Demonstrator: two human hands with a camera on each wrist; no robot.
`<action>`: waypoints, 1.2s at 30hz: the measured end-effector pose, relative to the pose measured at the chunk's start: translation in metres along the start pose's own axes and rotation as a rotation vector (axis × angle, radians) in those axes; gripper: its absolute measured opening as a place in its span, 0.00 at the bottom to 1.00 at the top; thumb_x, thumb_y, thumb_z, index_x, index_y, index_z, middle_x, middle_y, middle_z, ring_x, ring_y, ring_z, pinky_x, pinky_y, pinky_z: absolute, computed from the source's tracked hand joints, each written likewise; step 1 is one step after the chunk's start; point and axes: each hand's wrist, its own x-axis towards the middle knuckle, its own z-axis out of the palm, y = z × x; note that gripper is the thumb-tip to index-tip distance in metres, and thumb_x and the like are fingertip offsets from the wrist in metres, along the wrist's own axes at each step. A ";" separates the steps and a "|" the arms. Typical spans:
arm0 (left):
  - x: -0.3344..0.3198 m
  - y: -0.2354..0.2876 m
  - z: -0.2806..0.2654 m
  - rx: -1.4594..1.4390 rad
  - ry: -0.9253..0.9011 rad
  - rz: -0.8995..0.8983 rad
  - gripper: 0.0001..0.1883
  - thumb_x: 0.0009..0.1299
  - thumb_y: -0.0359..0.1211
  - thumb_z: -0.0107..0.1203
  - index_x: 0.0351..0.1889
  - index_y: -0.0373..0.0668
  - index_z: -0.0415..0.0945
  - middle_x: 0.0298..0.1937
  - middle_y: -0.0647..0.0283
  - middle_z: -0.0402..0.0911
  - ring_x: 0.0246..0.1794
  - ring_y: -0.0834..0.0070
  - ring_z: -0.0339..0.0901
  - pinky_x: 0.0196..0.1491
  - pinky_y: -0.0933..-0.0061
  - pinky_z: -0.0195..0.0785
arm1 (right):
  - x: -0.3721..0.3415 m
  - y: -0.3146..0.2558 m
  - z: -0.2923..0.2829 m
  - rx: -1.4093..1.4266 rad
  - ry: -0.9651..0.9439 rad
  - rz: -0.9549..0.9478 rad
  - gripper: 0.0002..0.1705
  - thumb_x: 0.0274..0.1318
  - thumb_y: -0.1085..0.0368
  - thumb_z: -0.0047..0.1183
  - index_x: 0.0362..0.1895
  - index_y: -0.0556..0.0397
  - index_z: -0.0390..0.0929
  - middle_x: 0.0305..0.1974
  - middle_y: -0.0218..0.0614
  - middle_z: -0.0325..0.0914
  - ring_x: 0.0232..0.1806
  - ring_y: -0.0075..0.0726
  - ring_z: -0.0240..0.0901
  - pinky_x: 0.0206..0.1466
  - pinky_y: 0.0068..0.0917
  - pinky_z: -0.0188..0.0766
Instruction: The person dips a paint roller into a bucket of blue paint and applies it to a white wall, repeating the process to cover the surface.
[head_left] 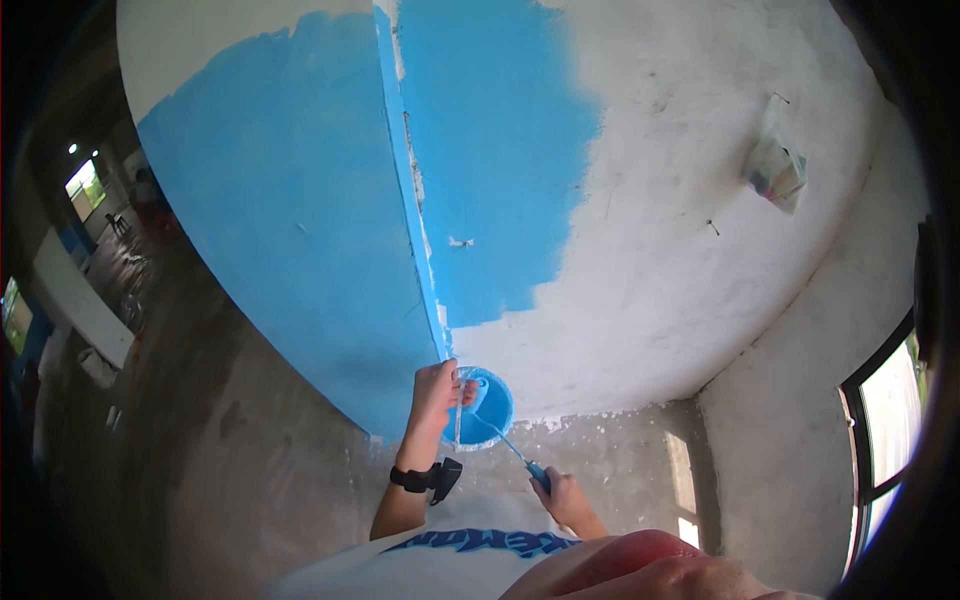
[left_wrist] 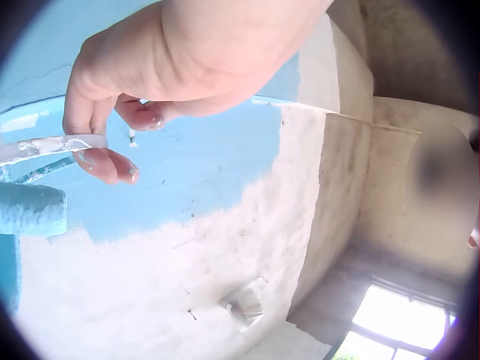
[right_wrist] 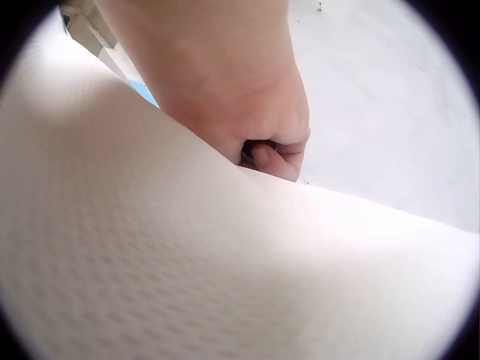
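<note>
My left hand [head_left: 434,392] has its fingers curled round the pale handle [left_wrist: 52,147] of a blue-coated bucket [head_left: 510,398], beside the lower wall. Dried paint specks mark the fingertips [left_wrist: 105,166] in the left wrist view. Lower right of it, my right hand [head_left: 568,503] grips the blue handle [head_left: 538,472] of a paint roller. The roller's sleeve [left_wrist: 31,210], wet with light blue paint, lies at the bucket's mouth in the head view. In the right wrist view, a white shirt [right_wrist: 150,247] covers part of the right hand [right_wrist: 274,124].
Ahead rises a white wall [head_left: 660,260] partly painted blue, split by a vertical ridge [head_left: 405,180]. A plastic bag [head_left: 777,170] hangs there from a nail. Bare concrete floor [head_left: 270,430] spreads left, and a window [head_left: 890,410] stands at right.
</note>
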 end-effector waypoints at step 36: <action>-0.012 0.004 -0.004 0.013 0.164 0.028 0.14 0.67 0.37 0.51 0.23 0.42 0.62 0.27 0.46 0.79 0.22 0.64 0.78 0.27 0.68 0.74 | 0.022 0.018 0.005 0.013 -0.177 -0.045 0.13 0.59 0.62 0.53 0.32 0.59 0.68 0.19 0.56 0.72 0.24 0.65 0.71 0.28 0.49 0.67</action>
